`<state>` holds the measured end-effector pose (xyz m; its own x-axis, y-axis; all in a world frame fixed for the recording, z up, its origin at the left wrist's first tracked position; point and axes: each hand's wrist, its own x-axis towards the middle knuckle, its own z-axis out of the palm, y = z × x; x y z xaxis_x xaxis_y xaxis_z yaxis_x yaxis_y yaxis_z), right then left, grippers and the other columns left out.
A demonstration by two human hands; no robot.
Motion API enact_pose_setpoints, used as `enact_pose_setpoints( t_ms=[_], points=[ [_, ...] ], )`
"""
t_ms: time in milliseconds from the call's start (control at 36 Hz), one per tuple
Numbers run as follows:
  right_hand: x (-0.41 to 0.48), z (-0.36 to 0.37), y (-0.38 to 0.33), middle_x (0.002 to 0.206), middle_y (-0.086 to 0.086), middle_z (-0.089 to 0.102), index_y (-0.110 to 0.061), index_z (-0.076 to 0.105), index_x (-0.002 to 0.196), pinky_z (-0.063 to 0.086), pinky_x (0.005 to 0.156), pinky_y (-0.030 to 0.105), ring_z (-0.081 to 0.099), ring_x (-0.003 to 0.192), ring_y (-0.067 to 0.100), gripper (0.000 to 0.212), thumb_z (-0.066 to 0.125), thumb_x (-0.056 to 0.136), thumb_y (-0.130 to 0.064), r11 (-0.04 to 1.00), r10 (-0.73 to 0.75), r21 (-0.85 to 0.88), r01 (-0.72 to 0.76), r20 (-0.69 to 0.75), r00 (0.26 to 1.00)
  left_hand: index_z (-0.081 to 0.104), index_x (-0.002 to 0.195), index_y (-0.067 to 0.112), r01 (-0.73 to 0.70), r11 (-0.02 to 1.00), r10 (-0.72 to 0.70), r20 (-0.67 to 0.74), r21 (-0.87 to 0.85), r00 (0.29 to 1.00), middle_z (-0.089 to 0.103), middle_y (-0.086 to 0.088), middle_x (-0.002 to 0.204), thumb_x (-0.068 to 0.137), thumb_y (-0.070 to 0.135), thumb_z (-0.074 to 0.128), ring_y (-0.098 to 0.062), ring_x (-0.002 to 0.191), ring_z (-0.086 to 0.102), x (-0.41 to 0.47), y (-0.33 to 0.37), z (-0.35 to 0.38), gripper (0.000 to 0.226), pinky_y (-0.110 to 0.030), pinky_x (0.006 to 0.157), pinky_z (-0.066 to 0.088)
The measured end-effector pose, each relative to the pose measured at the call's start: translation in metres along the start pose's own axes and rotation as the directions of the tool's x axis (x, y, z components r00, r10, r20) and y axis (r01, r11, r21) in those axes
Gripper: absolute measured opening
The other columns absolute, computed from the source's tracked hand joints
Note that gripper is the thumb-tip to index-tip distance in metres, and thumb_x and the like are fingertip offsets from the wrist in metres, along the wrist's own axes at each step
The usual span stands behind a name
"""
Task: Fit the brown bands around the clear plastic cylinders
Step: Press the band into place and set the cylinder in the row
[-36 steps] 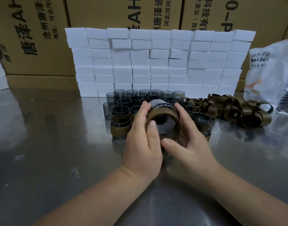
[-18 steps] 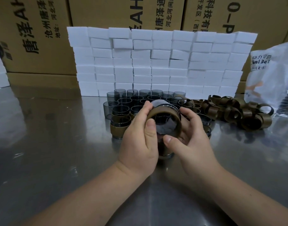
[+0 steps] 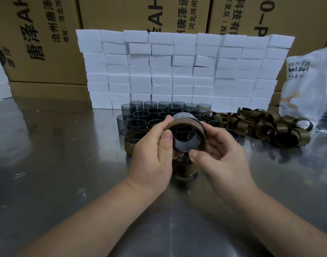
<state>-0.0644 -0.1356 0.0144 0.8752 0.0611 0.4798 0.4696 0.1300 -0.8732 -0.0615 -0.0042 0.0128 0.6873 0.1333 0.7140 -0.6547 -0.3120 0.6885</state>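
Note:
Both hands hold one clear smoky plastic cylinder (image 3: pixel 185 140) tilted with its open end toward me, above the steel table. A brown band (image 3: pixel 185 124) wraps its upper rim. My left hand (image 3: pixel 155 154) grips the cylinder's left side, thumb on the front rim. My right hand (image 3: pixel 220 153) grips the right side, thumb at the lower rim. Beneath them stands a banded cylinder (image 3: pixel 185 171) on the table. Several bare cylinders (image 3: pixel 140 115) stand in rows behind. A pile of loose brown bands (image 3: pixel 270 127) lies to the right.
A wall of white foam blocks (image 3: pixel 177 71) stands behind the cylinders, with cardboard boxes (image 3: pixel 47 43) behind it. A printed plastic bag (image 3: pixel 311 86) sits at the far right. Another banded cylinder (image 3: pixel 133 141) stands left of my hands. The steel table (image 3: pixel 57 164) is reflective.
The held cylinder has tilted more toward me and the brown band has slid further round its rim. My right thumb moved down to the lower rim.

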Motion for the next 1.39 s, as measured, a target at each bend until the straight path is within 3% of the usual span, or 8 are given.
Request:
enact_pose_setpoints(
  t_ms=[333, 472, 583, 722, 889, 1056, 1167, 1389],
  points=[
    [0.0021, -0.0043, 0.0015, 0.086, -0.029, 0.067, -0.003, 0.045, 0.134, 0.046, 0.068, 0.003, 0.063, 0.085, -0.012, 0.063, 0.06, 0.076, 0.018, 0.999, -0.004, -0.045, 0.005, 0.006, 1.0, 0.046, 0.12, 0.03, 0.028, 0.995, -0.027, 0.018, -0.094, 0.999, 0.059, -0.007, 0.124, 0.087, 0.032, 0.039, -0.013, 0.113, 0.057, 0.0011, 0.0004, 0.0005, 0.034, -0.018, 0.076, 0.053],
    [0.002, -0.0071, 0.0019, 0.125, 0.002, 0.061, -0.005, 0.05, 0.13, 0.046, 0.084, 0.007, 0.058, 0.106, -0.005, 0.057, 0.062, 0.078, 0.013, 0.998, -0.025, -0.055, 0.025, -0.002, 1.0, 0.047, 0.119, 0.032, 0.044, 0.997, -0.043, 0.021, -0.062, 0.999, 0.06, -0.01, 0.124, 0.087, 0.04, 0.04, -0.02, 0.117, 0.055, 0.0013, -0.0016, -0.0013, 0.033, -0.047, 0.092, 0.049],
    [0.0025, -0.0062, -0.0011, 0.131, 0.006, 0.057, -0.01, 0.054, 0.126, 0.041, 0.097, 0.014, 0.053, 0.119, 0.007, 0.053, 0.062, 0.078, 0.011, 0.997, -0.036, -0.065, 0.036, 0.004, 0.999, 0.047, 0.12, 0.031, 0.064, 0.997, -0.063, 0.025, -0.051, 0.998, 0.06, -0.01, 0.123, 0.087, 0.037, 0.04, -0.023, 0.116, 0.056, 0.0016, -0.0018, -0.0017, 0.034, -0.052, 0.091, 0.048],
    [0.0031, -0.0054, -0.003, 0.125, 0.003, 0.06, -0.005, 0.054, 0.126, 0.046, 0.076, 0.005, 0.056, 0.101, -0.012, 0.053, 0.061, 0.078, 0.015, 0.999, -0.033, -0.035, 0.033, -0.003, 0.999, 0.048, 0.12, 0.03, 0.068, 0.996, -0.066, 0.029, -0.064, 0.997, 0.061, -0.01, 0.122, 0.086, 0.037, 0.04, -0.018, 0.107, 0.061, 0.003, 0.0004, -0.002, 0.035, -0.042, 0.077, 0.056],
    [0.0057, -0.0073, -0.0005, 0.115, 0.003, 0.066, -0.002, 0.057, 0.124, 0.051, 0.075, 0.011, 0.062, 0.1, -0.001, 0.05, 0.061, 0.077, 0.015, 0.999, -0.027, -0.048, 0.025, -0.037, 0.999, 0.054, 0.11, 0.038, 0.092, 0.989, -0.091, 0.014, -0.12, 0.996, 0.068, -0.004, 0.105, 0.082, 0.04, 0.045, -0.014, 0.068, 0.068, 0.0044, -0.0011, -0.0016, 0.029, -0.027, 0.059, 0.055],
    [0.0059, -0.0072, -0.0011, 0.097, -0.012, 0.071, -0.014, 0.062, 0.114, 0.05, 0.073, 0.012, 0.066, 0.092, 0.0, 0.049, 0.06, 0.077, 0.018, 0.996, -0.075, -0.049, 0.075, -0.009, 0.997, 0.056, 0.105, 0.037, 0.106, 0.978, -0.108, -0.001, -0.179, 0.994, 0.069, 0.021, 0.077, 0.079, 0.037, 0.052, -0.008, 0.056, 0.065, 0.0081, -0.0024, -0.0021, 0.026, -0.017, 0.052, 0.051],
    [0.0068, -0.0082, -0.0005, 0.097, -0.014, 0.072, -0.025, 0.065, 0.1, 0.051, 0.078, 0.013, 0.067, 0.094, 0.002, 0.046, 0.062, 0.076, 0.015, 0.992, -0.106, -0.077, 0.105, -0.003, 0.994, 0.059, 0.1, 0.036, 0.099, 0.973, -0.105, -0.015, -0.207, 0.994, 0.069, 0.017, 0.075, 0.071, 0.055, 0.052, -0.009, 0.053, 0.064, 0.009, -0.0013, -0.0031, 0.035, -0.016, 0.049, 0.048],
    [0.0082, -0.0083, 0.0031, 0.109, -0.011, 0.063, -0.033, 0.053, 0.107, 0.048, 0.078, 0.007, 0.062, 0.094, -0.008, 0.054, 0.064, 0.078, 0.011, 0.991, -0.109, -0.081, 0.105, -0.046, 0.993, 0.051, 0.099, 0.039, 0.059, 0.978, -0.061, -0.007, -0.2, 0.998, 0.057, 0.0, 0.104, 0.08, 0.037, 0.051, -0.004, 0.059, 0.062, 0.0071, -0.0012, -0.0001, 0.019, -0.013, 0.048, 0.047]
  ],
)
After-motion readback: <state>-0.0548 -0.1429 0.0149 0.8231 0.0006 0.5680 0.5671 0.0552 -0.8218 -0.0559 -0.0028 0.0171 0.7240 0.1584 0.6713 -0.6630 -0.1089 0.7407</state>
